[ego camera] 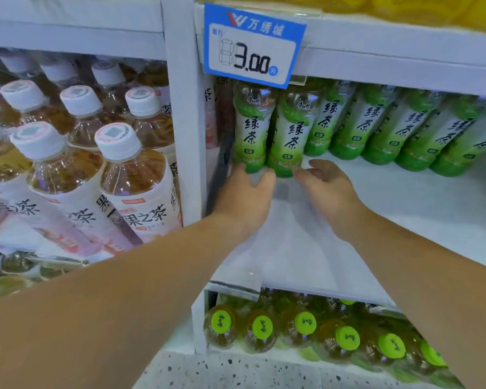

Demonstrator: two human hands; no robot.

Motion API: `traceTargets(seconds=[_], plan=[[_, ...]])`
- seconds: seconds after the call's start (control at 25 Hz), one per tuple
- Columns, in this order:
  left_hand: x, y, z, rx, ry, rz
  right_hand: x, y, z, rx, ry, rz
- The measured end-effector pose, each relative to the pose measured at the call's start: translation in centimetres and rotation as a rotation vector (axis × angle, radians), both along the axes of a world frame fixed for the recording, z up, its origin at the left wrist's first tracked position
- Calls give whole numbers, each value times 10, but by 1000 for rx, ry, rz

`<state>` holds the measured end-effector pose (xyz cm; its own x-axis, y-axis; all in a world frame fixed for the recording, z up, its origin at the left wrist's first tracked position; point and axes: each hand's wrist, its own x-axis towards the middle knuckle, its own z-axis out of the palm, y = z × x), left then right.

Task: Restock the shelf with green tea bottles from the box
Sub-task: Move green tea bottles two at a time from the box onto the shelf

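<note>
Two green tea bottles stand at the left end of the white shelf (390,209), under the price tag. My left hand (244,195) reaches in and holds the base of the leftmost green tea bottle (250,127), fingers on its left side and thumb on its right. My right hand (327,186) lies just in front of the second green tea bottle (291,136), its fingers relaxed, the fingertips at the bottle's base and holding nothing. More green tea bottles (382,127) line the back of the shelf to the right. The box is out of view.
A blue price tag (253,43) hangs over the shelf's left end. A white upright (184,136) separates a left bay packed with white-capped tea bottles (118,155). The shelf below holds green-capped bottles (306,324). Bare white shelf board stretches in front of the back row.
</note>
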<state>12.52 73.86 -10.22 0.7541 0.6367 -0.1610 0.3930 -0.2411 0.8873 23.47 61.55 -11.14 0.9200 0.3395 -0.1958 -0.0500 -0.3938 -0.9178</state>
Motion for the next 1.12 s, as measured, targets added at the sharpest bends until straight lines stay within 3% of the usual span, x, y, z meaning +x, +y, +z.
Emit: traceTargets(seconds=[0.12, 0.28, 0.6, 0.88, 1.12], plan=[[-28, -10, 9, -165, 9, -84, -28, -19, 5, 26, 44, -25], [-70, -20, 27, -243, 16, -111, -73, -49, 19, 19, 96, -12], [-175, -53, 75, -209, 100, -337, -175, -120, 66, -109, 174, 67], [-258, -112, 131, -355, 93, -318, -264, -192, 129, -145, 258, 42], [-302, -154, 167, -353, 75, -347, -329, -252, 181, -134, 291, -31]])
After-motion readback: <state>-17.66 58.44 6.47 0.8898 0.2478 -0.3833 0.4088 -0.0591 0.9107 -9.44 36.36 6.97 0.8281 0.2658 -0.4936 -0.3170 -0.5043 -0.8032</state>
